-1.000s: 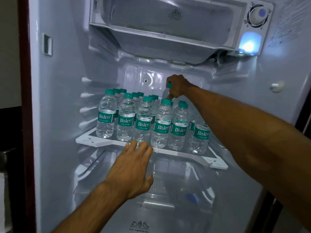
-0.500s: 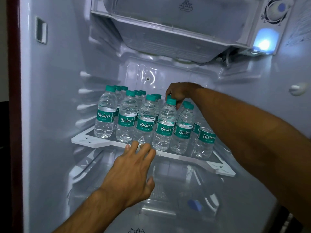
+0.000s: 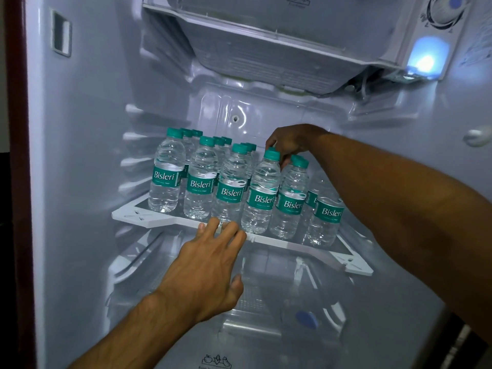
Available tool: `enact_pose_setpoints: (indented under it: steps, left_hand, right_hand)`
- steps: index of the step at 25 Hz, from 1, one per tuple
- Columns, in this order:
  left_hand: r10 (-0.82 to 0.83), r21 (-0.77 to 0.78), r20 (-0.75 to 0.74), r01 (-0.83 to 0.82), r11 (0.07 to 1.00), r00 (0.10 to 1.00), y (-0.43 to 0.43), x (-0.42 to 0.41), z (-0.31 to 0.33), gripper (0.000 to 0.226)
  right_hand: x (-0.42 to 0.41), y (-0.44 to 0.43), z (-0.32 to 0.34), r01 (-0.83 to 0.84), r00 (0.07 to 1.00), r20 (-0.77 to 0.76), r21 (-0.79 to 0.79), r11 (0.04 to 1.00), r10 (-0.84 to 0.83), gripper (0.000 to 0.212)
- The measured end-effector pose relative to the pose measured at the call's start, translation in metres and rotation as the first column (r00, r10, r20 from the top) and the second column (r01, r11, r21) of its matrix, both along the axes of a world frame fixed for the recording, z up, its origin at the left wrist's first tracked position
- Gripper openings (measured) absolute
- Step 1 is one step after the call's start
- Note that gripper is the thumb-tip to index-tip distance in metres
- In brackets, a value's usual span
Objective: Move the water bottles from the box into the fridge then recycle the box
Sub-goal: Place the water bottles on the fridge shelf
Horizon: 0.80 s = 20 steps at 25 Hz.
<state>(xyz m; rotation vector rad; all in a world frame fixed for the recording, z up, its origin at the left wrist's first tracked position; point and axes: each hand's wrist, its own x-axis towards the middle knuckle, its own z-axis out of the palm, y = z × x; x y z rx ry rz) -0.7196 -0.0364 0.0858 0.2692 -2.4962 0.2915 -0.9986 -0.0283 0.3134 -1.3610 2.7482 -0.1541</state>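
Several clear Bisleri water bottles [image 3: 259,198] with green caps stand in rows on the white-framed fridge shelf [image 3: 143,217]. My right hand [image 3: 290,141] reaches over the front row from the right. Its curled fingers pinch the cap of a bottle just behind the front row, and that bottle is mostly hidden. My left hand [image 3: 210,265] lies with straight fingers on the shelf's front edge, just before the middle bottles, and holds nothing. The box is not in view.
The freezer compartment [image 3: 266,49] hangs above the shelf, with the lit lamp [image 3: 426,59] and a dial [image 3: 444,9] at the upper right. Below the shelf lies the clear crisper cover [image 3: 266,302]. Shelf rails [image 3: 133,161] line the left wall.
My right hand has come down with the bottle it held by the cap, lowering it among the back rows. My left hand stays at the shelf edge. The view has moved closer.
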Motion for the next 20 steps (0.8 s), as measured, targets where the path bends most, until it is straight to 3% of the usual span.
enact_pose_setpoints:
  steps: [7,11,15,18,20]
  left_hand:
    - [0.047,0.043,0.035,-0.048,0.998,0.998,0.010,-0.001,0.011,0.051]
    - [0.122,0.043,0.058,-0.124,0.991,0.991,0.015,-0.008,0.017,0.048]
    - [0.137,0.044,0.102,-0.142,0.989,0.985,0.018,-0.009,0.023,0.048]
    - [0.122,0.048,0.121,-0.129,0.991,0.985,0.019,-0.004,0.031,0.053]
    - [0.115,0.132,0.129,-0.132,0.982,0.985,0.026,0.005,0.029,0.062]
  right_hand:
    - [0.010,0.004,0.003,0.030,0.996,0.084,0.003,1.000,-0.030,0.030]
    - [0.021,0.013,0.010,0.056,0.998,0.036,-0.031,0.998,-0.055,0.044]
    - [0.031,0.012,0.014,0.100,0.994,-0.024,-0.266,0.959,-0.110,0.014]
    - [0.050,0.006,0.010,0.115,0.968,-0.153,-0.428,0.896,-0.197,0.020]
    - [0.071,0.008,0.005,0.166,0.937,-0.157,-0.587,0.793,-0.312,0.031]
